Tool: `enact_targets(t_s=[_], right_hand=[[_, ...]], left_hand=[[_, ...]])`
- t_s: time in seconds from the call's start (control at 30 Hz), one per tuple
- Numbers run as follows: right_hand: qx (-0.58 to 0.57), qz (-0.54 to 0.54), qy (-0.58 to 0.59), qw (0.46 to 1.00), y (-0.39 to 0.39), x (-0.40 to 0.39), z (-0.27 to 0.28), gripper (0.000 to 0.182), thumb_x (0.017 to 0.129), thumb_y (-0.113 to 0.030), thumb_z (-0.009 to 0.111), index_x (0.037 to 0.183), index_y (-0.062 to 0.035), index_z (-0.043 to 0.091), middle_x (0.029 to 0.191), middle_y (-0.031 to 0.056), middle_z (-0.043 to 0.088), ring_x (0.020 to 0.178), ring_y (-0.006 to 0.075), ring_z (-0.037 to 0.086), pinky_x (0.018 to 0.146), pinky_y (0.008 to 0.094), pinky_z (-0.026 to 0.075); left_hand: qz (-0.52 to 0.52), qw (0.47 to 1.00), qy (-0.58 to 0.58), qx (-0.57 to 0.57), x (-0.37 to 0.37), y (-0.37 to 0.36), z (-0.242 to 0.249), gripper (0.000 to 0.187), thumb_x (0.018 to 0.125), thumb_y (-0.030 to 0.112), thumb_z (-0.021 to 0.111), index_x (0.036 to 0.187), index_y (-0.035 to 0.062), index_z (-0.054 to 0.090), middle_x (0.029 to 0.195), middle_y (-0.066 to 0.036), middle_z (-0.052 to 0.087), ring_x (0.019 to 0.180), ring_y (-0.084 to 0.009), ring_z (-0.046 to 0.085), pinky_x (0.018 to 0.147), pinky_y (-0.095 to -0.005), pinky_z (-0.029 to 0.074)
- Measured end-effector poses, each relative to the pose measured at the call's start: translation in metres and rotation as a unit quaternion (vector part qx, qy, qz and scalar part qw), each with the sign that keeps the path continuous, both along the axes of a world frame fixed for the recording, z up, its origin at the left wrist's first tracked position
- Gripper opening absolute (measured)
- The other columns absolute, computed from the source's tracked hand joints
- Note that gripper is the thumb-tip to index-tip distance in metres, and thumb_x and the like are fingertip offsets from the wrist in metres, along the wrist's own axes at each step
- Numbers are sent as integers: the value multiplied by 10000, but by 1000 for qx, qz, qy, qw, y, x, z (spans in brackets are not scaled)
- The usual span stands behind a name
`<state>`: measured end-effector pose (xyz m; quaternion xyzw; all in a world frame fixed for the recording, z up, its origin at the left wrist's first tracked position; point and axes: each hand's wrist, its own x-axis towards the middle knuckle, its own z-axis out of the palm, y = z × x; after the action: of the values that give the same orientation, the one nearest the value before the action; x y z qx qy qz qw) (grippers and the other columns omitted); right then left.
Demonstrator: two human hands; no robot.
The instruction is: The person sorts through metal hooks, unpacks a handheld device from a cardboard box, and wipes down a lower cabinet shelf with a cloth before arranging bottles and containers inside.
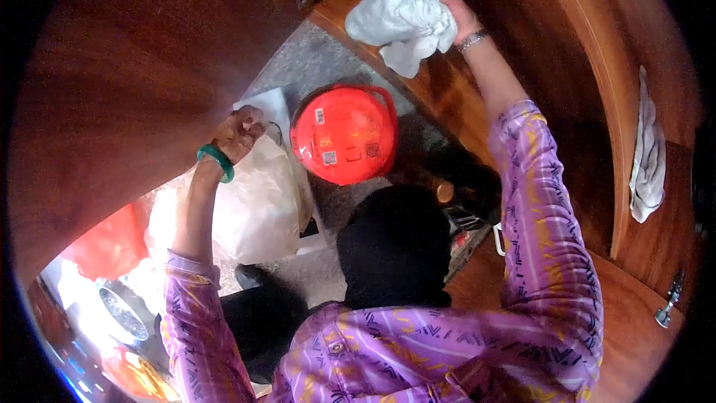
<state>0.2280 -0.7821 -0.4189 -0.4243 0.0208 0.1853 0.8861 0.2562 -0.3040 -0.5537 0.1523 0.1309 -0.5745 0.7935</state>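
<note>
My right hand point(464, 18) is stretched far forward and gripping a bunched white cloth point(403, 21), one corner of which hangs loose. Behind the cloth is the brown wooden surface of an open cabinet. With a green bangle at its wrist, my left hand point(239, 134) has loosely curled fingers that look apart, and I see nothing held in them. Just beside and below it stands a filled white plastic bag point(261, 198). Between my two arms, a red round lid or tub point(344, 134) sits on the grey floor.
A large wooden panel point(164, 52) rises at the left. At the right, a grey-white cloth point(647, 157) hangs on a wooden door, with a metal hinge point(670, 302) below. Dark objects point(462, 194) lie by the cabinet. A red bag point(112, 242) stands at the lower left.
</note>
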Motion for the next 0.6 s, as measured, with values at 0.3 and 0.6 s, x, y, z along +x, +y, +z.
enact_targets(t_s=[0.3, 0.6], right_hand=[[-195, -279, -142, 930, 39, 37, 10, 262, 877, -230, 492, 957, -7, 603, 875, 70, 609, 801, 198, 594, 640, 281, 503], [-688, 136, -238, 672, 83, -18, -49, 431, 634, -55, 566, 1064, -67, 603, 994, 157, 626, 904, 308, 603, 802, 370, 482]], left_hand=[[-120, 706, -556, 421, -25, -60, 127, 273, 878, 184, 544, 1108, 38, 563, 979, -56, 593, 926, -133, 520, 802, -259, 430], [-134, 809, -487, 300, -38, -94, 141, 534, 896, 424, 482, 1235, 11, 482, 1209, -99, 530, 1158, -181, 442, 1005, -300, 296]])
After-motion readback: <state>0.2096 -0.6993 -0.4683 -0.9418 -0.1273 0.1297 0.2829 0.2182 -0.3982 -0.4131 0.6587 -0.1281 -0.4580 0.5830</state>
